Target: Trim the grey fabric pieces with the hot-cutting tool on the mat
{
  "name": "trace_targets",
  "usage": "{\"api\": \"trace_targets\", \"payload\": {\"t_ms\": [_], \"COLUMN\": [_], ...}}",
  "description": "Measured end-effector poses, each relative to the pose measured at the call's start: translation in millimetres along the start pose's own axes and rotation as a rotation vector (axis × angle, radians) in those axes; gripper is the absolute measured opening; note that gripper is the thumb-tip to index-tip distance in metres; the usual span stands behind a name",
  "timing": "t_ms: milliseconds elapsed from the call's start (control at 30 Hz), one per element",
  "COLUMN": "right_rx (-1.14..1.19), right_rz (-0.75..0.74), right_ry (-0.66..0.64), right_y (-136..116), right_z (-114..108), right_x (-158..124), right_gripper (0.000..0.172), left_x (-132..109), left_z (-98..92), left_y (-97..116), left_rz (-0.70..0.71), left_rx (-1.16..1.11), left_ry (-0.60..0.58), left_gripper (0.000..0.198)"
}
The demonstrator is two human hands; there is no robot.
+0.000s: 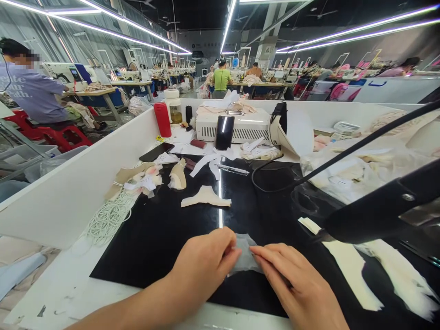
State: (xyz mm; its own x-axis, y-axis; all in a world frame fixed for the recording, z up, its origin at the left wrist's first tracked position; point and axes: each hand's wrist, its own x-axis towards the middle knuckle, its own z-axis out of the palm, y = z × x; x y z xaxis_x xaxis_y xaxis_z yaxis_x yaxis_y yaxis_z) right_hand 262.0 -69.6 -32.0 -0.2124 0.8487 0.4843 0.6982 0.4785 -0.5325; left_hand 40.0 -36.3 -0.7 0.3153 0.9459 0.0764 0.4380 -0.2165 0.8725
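Note:
My left hand [202,259] is closed in a pinch at the left edge of a small, sheer whitish piece of fabric [245,254]. On the fabric's right edge, the thumb and fingertips of my right hand [297,272] are pressed together. The fabric lies low over a glossy black mat [154,247], stretched between both hands; parts of it are hidden behind my fingers. Beyond the hands lies a curved cream fabric piece [206,197]. Pale yellow cut pieces [350,270] rest right of my right hand.
A dark machine arm [378,206] with a black cable [343,153] reaches in from the right. Green cord [109,219] lies coiled at the left. Farther back are a pen [233,170], a phone [225,133], a red bottle [162,120] and a white vented box [206,130].

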Motion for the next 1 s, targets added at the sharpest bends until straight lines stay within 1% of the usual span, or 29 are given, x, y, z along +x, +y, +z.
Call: {"api": "trace_targets", "payload": {"t_ms": [100, 233, 300, 400, 533, 600, 733, 800, 900, 933, 1000], "right_rx": [-0.074, -0.149, -0.186, -0.221, -0.222, -0.228, -0.223, -0.218, -0.225, -0.230, -0.238], "right_rz": [-0.039, -0.073, -0.079, -0.094, -0.164, -0.149, -0.098, -0.114, -0.163, -0.174, -0.182], "right_ry": [-0.027, -0.128, -0.163, -0.173, -0.188, -0.183, -0.135, -0.105, -0.074, -0.065, -0.059], "right_y": [4.8, 9.0, 10.8, 13.9, 17.2, 16.5, 11.0, 7.8, 4.0, 3.1, 2.1], "right_z": [2.0, 3.7, 4.3, 4.7, 5.1, 6.3, 10.1, 10.9, 10.1, 9.7, 9.3], "right_x": [-2.8, -8.6, -10.6, -11.1, -10.0, -10.2, -10.0, -8.2, -3.9, -2.7, -0.9], "right_gripper": [0.029, 0.031, 0.032, 0.032, 0.031, 0.031, 0.032, 0.033, 0.034, 0.035, 0.035], "left_x": [0.1, -0.5, -1.2, -1.5, -0.3, 0.3, -0.7, -2.1, -4.1, -4.5, -4.7], "left_z": [1.8, 4.5, 5.0, 5.1, 5.1, 5.4, 6.5, 7.3, 8.3, 8.4, 8.5], "left_y": [-3.0, -6.5, -7.5, -8.4, -9.6, -10.3, -12.0, -13.5, -15.9, -16.3, -15.7], "left_rz": [0.137, 0.221, 0.259, 0.287, 0.317, 0.337, 0.371, 0.384, 0.406, 0.428, 0.521], "left_rx": [0.188, 0.442, 0.518, 0.556, 0.576, 0.587, 0.583, 0.595, 0.671, 0.713, 0.800], "left_ry": [-0.025, -0.076, -0.090, -0.097, -0.069, -0.050, -0.023, -0.005, 0.025, 0.033, 0.044], "left_gripper": [0.023, 0.029, 0.031, 0.031, 0.028, 0.028, 0.025, 0.026, 0.028, 0.028, 0.027]}}
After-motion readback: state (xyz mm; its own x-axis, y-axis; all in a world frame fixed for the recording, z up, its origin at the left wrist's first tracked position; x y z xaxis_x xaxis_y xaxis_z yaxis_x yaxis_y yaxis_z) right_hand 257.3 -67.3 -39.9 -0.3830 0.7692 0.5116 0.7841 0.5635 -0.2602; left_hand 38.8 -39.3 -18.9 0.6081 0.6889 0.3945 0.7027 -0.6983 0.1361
